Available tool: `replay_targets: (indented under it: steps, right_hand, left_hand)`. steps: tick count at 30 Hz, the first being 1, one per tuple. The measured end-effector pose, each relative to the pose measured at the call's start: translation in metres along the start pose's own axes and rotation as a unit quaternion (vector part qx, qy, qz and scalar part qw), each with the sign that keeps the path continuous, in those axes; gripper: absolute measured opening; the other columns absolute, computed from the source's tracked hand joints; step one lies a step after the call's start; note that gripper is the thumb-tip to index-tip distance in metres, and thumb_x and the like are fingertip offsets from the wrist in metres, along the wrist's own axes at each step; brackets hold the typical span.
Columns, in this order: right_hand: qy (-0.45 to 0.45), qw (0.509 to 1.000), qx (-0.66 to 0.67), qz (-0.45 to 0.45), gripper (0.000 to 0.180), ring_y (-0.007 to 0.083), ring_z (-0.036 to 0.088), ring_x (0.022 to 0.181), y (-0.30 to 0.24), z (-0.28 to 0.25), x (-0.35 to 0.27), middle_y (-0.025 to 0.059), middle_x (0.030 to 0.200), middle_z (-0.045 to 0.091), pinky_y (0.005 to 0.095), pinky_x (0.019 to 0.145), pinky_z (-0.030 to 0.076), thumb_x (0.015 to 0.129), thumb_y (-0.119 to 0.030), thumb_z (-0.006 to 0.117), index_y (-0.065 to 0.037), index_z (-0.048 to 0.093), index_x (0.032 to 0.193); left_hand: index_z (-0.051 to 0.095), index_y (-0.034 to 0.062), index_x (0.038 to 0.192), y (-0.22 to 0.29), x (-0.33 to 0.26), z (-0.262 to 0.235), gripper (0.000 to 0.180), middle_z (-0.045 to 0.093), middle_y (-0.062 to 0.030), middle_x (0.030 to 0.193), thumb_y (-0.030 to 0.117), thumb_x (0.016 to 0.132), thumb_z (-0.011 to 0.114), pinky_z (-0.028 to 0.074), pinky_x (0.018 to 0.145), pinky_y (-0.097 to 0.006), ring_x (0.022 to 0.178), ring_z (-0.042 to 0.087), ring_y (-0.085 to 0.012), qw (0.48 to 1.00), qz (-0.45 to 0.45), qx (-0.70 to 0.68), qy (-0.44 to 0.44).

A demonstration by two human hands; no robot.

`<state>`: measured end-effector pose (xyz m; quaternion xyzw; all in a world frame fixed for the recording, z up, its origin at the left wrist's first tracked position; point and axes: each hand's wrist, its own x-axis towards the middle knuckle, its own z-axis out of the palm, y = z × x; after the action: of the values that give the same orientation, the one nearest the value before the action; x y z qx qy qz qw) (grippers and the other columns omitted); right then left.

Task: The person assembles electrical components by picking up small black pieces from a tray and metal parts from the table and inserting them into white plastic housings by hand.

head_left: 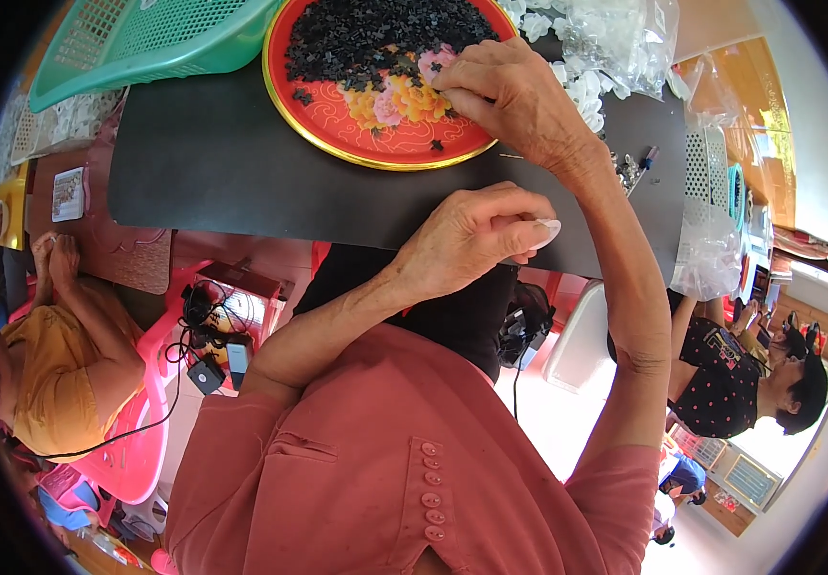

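My left hand (476, 238) is closed just past the table's near edge, with a small whitish translucent plastic piece (548, 233) between thumb and fingers. My right hand (519, 101) reaches over the right side of a round red tray (327, 134) with a gold rim and a flower print. Its fingers are pinched together close to the tray's surface; what they hold, if anything, is hidden. Many small black cross-shaped pieces (366, 38) are heaped at the tray's far side. A few lie loose nearer me.
A green plastic basket (160, 48) stands at the far left of the dark table (212, 163). Clear bags (639, 43) and white plastic pieces (582, 91) lie at the far right, near a pen (646, 158). Other people sit at both sides.
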<state>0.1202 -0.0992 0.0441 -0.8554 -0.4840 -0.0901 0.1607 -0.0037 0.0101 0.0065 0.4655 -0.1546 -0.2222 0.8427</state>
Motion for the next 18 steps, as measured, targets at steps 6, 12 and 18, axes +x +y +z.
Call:
replay_targets:
  steps: [6,12,18]
  right_hand:
    - [0.003,0.999,-0.027,0.016,0.008,0.0254,0.060,0.078,0.000,0.005,-0.002,0.0063,0.078,0.062,0.0372,0.068,0.044,0.075,-0.013,0.062,-0.007,0.064,0.081]
    - [0.040,0.998,0.028,0.045,0.007,0.0268,0.061,0.071,0.002,0.008,-0.004,0.0070,0.073,0.062,0.0377,0.063,0.045,0.075,-0.013,0.062,-0.006,0.063,0.077]
    - [0.080,0.988,0.095,0.094,0.008,0.0287,0.060,0.064,0.002,-0.004,-0.014,0.0085,0.068,0.060,0.0379,0.056,0.047,0.075,-0.013,0.064,-0.006,0.063,0.077]
  left_hand:
    - [0.062,0.0002,0.096,0.002,0.000,-0.001,0.018,0.053,-0.0035,0.081,0.016,0.089,0.060,0.046,0.065,-0.023,0.069,0.055,-0.0079,1.000,0.000,-0.004,0.004]
    - [0.061,-0.0026,0.102,0.004,0.000,-0.002,0.021,0.058,-0.0044,0.088,0.015,0.091,0.056,0.049,0.071,-0.024,0.076,0.057,-0.0100,0.999,-0.037,0.005,-0.012]
    - [0.061,-0.0037,0.103,0.008,0.001,-0.001,0.023,0.060,-0.0060,0.091,0.015,0.091,0.055,0.050,0.072,-0.025,0.076,0.058,-0.0114,0.998,-0.053,-0.006,-0.011]
